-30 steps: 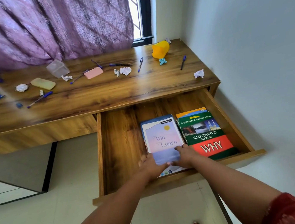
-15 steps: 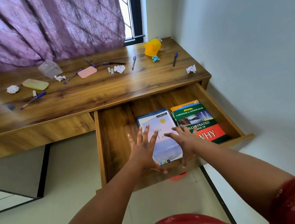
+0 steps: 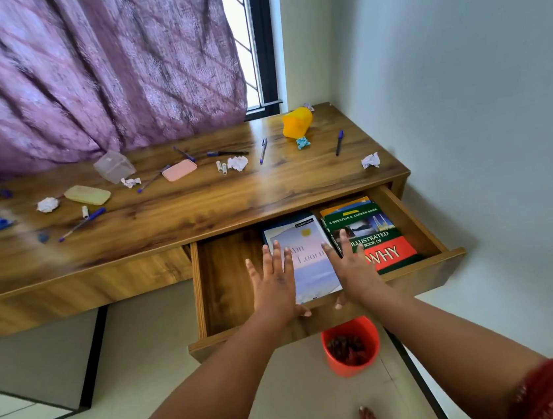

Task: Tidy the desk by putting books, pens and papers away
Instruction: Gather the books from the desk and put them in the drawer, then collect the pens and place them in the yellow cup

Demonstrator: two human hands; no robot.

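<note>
The wooden drawer (image 3: 228, 283) stands pulled out under the desk (image 3: 178, 210). A pale blue notebook (image 3: 308, 260) lies flat inside it, beside a green and red "WHY" book (image 3: 377, 232) on its right. My left hand (image 3: 273, 282) has straight, spread fingers over the notebook's left edge, thumb at the drawer's front rim. My right hand (image 3: 350, 266) is spread the same way over the gap between the two books. Neither hand holds anything. Several pens (image 3: 263, 150) and crumpled papers (image 3: 370, 160) lie scattered on the desk top.
An orange bucket (image 3: 351, 347) stands on the floor below the drawer. A yellow holder (image 3: 297, 122), a clear box (image 3: 113, 166), a pink case (image 3: 179, 170) and a yellowish case (image 3: 87, 195) sit on the desk. The wall is close on the right, a purple curtain behind.
Both hands let go of the notebook's near edge and now spread flat above the books. The drawer shows less of its depth than a second ago.
</note>
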